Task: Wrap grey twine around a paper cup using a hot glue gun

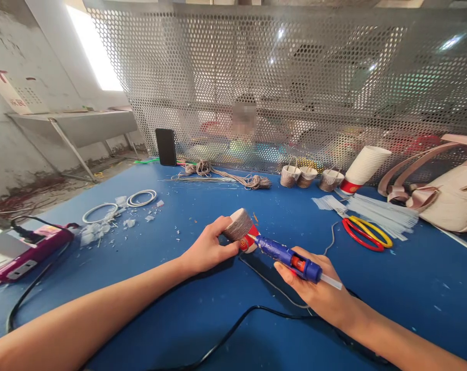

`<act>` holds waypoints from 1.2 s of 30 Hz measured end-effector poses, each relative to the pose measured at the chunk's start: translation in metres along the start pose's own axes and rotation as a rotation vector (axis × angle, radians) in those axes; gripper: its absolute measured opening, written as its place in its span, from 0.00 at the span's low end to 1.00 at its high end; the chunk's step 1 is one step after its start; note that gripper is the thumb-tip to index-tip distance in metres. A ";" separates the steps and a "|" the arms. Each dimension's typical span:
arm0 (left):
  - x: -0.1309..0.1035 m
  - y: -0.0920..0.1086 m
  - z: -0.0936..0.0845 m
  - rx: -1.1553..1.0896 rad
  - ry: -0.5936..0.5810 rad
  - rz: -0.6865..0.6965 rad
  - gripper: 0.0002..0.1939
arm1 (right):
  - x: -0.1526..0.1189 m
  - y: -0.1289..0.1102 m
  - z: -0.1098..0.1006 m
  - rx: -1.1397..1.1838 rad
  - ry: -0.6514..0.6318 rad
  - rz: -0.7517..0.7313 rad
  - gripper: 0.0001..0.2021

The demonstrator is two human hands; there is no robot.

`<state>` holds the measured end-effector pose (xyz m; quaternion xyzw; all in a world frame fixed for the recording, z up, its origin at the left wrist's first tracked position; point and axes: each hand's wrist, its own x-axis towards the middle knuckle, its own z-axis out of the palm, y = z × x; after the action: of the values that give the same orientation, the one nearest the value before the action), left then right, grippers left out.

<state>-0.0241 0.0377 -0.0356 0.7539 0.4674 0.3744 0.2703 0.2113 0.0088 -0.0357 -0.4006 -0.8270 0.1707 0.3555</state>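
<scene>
My left hand (210,247) grips a paper cup (239,226) that lies tilted between thumb and fingers. Grey-brown cord is wound round part of the cup; the rest shows red and white. In my right hand (314,281) is a blue glue gun (275,251), with a clear glue stick poking out of its back end. The gun's nozzle points left and meets the cup's red part beside the wound cord. A loose length of cord (272,282) trails from the cup across the blue table (202,319) under the gun.
Cord bundles (252,181), a black phone (166,147), wrapped cups (290,175) and stacked cups (368,167) line the back by a perforated metal screen (202,67). Scissors (366,233), glue sticks (383,214) and a bag (453,196) lie right. White rings (141,198) and a power strip (28,252) are left.
</scene>
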 end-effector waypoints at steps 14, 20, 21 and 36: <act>0.000 0.001 -0.002 -0.012 -0.016 0.000 0.05 | -0.001 -0.001 -0.001 -0.020 0.096 0.010 0.17; -0.001 0.000 -0.002 -0.012 -0.026 0.016 0.07 | -0.005 0.001 0.000 -0.018 0.055 0.010 0.15; -0.001 0.000 -0.003 -0.016 -0.027 0.018 0.07 | -0.004 0.000 0.000 -0.010 0.066 0.016 0.16; 0.000 0.000 -0.006 -0.044 -0.064 0.041 0.07 | 0.006 -0.014 -0.013 0.221 0.021 0.150 0.17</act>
<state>-0.0290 0.0375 -0.0322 0.7689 0.4346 0.3657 0.2936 0.2101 0.0052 -0.0162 -0.4214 -0.7671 0.2828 0.3923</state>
